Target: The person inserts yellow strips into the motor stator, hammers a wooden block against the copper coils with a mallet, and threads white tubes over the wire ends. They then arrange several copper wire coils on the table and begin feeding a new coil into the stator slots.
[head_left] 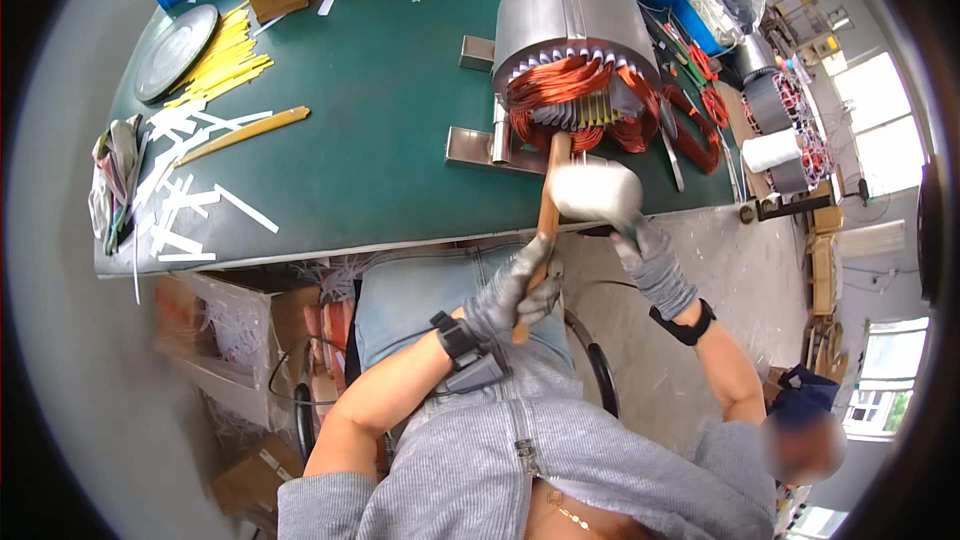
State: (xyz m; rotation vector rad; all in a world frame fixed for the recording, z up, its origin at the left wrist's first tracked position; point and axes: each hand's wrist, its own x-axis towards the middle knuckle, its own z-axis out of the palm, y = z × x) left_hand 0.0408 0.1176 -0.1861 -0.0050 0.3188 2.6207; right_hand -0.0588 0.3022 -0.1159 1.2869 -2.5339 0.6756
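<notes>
A motor stator point(572, 15), a grey steel cylinder with copper-red windings point(562, 85), lies on its side on a metal stand point(475, 146). My left hand point(512, 290), in a grey glove, is closed round a wooden stick point(548, 202). The stick's far end reaches the lower windings at the stator's opening. My right hand point(653, 265), also gloved, grips a mallet with a white head point(598, 191). Blurred by motion, the head is right of the stick; whether they touch I cannot tell. Most of the mallet's handle is hidden.
On the green table point(370, 90), yellow strips point(232, 65), white paper strips point(185, 190) and a round grey disc point(177, 53) lie left. Red-handled scissors point(712, 105) and other tools are right of the stator. Blue bins point(690, 15) stand behind. More stators point(775, 105) sit at right.
</notes>
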